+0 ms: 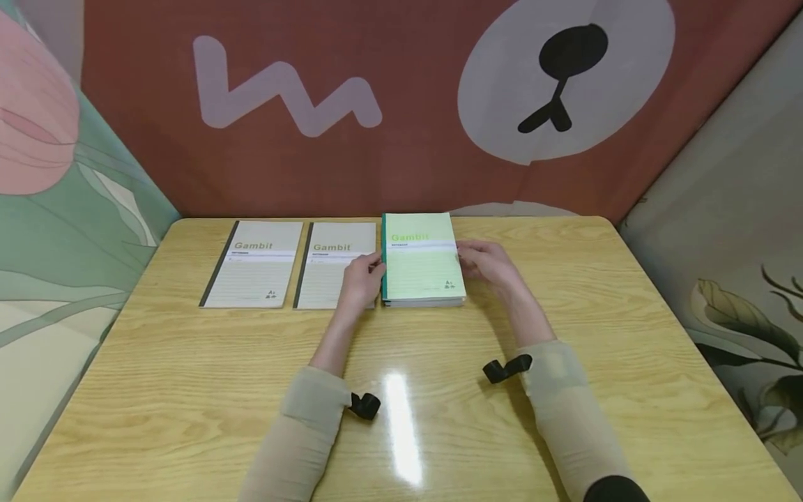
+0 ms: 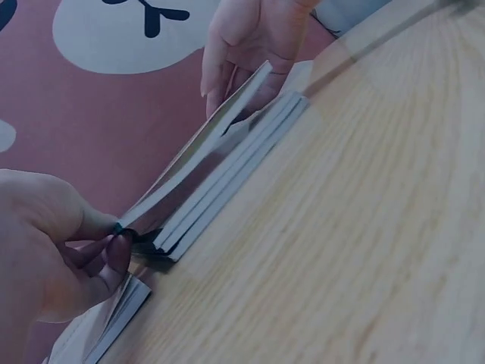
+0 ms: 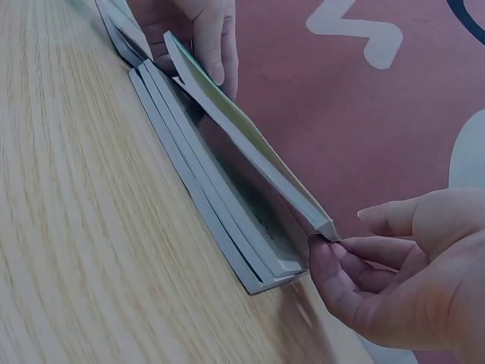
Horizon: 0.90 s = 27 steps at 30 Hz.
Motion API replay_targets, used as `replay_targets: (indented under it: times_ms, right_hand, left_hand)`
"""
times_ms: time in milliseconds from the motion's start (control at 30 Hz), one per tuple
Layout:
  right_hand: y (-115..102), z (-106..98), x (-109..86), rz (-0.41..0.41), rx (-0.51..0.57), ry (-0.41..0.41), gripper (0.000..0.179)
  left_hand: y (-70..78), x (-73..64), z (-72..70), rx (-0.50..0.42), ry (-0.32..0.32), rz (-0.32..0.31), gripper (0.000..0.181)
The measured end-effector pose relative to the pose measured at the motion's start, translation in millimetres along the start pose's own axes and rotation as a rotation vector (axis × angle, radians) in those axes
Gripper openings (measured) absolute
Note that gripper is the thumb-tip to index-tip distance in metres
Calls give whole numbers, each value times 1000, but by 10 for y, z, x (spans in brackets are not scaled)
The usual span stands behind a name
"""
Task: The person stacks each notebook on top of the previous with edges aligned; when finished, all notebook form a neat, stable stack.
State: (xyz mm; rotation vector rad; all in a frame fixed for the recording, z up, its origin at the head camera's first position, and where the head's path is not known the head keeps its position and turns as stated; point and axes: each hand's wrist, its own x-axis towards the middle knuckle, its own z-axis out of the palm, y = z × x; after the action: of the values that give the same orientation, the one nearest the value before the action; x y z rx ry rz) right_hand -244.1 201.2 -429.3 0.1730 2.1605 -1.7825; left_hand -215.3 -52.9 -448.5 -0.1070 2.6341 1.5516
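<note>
Green on the top book [image 1: 422, 268], raised just above the stack [image 3: 203, 174] between left hand [image 1: 361, 280] and right hand [image 1: 492, 265]; pinched by each at opposite long edges, pointing lengthwise toward the backdrop [image 1: 408, 171], about equally near both.

In the head view, the covers of the stack [image 2: 227, 180] beneath are hidden by the green notebook [image 1: 419, 268], part of the middle notebook [image 1: 320, 284] is covered by the left hand [image 1: 361, 277], and the smallest print [image 1: 235, 259] on the left notebook [image 1: 251, 279] is too small to be read. The sleeves [image 1: 307, 411] and the table [image 1: 188, 390] are cut off by that view's bottom edge, and the printed muzzle [image 1: 502, 90] by its top edge. In the left wrist view the left hand is cut off by the left edge, and in the right wrist view the right hand [image 3: 409, 273] is cut off by the right edge.
</note>
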Motion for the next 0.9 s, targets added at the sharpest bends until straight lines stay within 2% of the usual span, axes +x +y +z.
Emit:
replay_targets:
  times_ms: [267, 567, 900]
  right_hand:
    - [11, 4, 15, 12, -4, 2, 47]
    - [6, 42, 7, -2, -26, 44, 50]
    - [-29, 58, -28, -5, -76, 83, 48]
  left_hand:
    - [8, -13, 55, 66, 56, 52, 41]
    - [8, -54, 70, 149, 107, 100, 42]
    - [-1, -62, 93, 138, 122, 109, 42]
